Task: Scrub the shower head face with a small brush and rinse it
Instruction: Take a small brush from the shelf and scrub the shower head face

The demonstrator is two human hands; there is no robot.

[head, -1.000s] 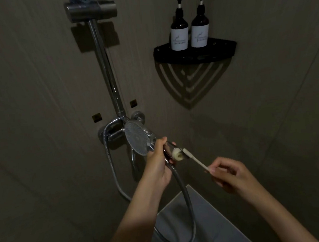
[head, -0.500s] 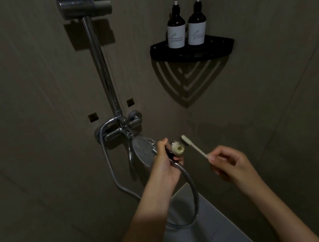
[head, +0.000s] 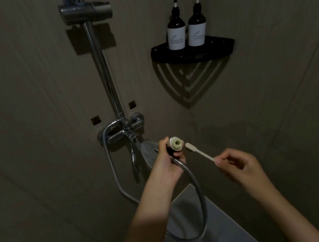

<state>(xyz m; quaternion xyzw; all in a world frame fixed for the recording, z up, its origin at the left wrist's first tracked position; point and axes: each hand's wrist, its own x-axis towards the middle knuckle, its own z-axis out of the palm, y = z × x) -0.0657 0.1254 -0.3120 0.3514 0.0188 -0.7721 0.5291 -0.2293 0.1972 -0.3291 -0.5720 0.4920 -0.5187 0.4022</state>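
One left hand (head: 166,163) gripped the handle of the single shower head (head: 149,153), its face turned away leftward; one right hand (head: 236,165) pinched one small brush (head: 198,152), bristles just beside the handle's end. One hose (head: 200,203) looped below. Farther back, two pump bottles (head: 175,32) stood on one corner shelf (head: 216,49).
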